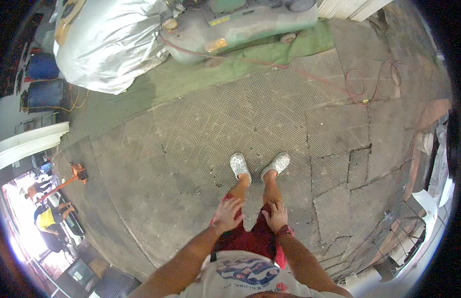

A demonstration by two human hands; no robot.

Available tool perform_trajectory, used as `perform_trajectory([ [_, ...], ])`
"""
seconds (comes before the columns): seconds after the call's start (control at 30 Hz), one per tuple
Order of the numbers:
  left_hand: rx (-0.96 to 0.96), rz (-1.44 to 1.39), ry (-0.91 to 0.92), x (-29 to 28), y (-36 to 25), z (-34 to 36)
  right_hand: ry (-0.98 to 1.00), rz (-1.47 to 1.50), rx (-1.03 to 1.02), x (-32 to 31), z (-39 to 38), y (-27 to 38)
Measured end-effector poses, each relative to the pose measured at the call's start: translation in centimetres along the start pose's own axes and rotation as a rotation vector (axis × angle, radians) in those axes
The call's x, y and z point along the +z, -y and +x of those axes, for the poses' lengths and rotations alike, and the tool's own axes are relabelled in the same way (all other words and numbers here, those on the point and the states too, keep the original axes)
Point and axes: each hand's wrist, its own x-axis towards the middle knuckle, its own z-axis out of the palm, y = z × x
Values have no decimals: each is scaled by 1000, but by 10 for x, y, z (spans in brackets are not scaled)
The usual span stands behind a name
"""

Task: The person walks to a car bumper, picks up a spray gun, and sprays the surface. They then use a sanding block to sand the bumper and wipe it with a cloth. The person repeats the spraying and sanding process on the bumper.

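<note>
My left hand (227,215) is over my left thigh, on the dark red shorts (250,239), its fingers spread and slightly blurred. Against the other leg of the shorts lies my right hand (276,216), fingers apart, with a reddish band (285,231) round the wrist. Neither hand holds anything. Below them, my feet stand apart in speckled white clogs (239,166) on the worn, ribbed floor matting (200,134).
A green air compressor tank (250,35) stands ahead beside a silver cover (111,44). Its red hose (315,77) trails right into loops. An orange floor jack (79,173) is at left; people (47,218) are by the bright doorway. Matting edges are broken at right.
</note>
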Motion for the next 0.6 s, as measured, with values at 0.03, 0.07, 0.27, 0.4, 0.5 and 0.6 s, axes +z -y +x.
perform_trajectory([
  [0.03,-39,-34,-13,-21,-1,-4,-36,14,11,-18,-18,7],
  [0.07,-66,-67,-19,-42,2,-5,-81,31,32,-36,-37,6],
  [0.27,-164,-31,-340,-235,-41,57,-327,27,334,-74,-177,-46],
  [0.4,1,-172,-459,-386,-167,132,-390,239,639,-51,-276,-85],
  [0.5,327,-123,-464,-453,-286,161,-356,378,845,-56,-324,-88],
  [0.6,637,-8,-425,-453,-416,154,-364,494,934,-40,-370,-106],
])
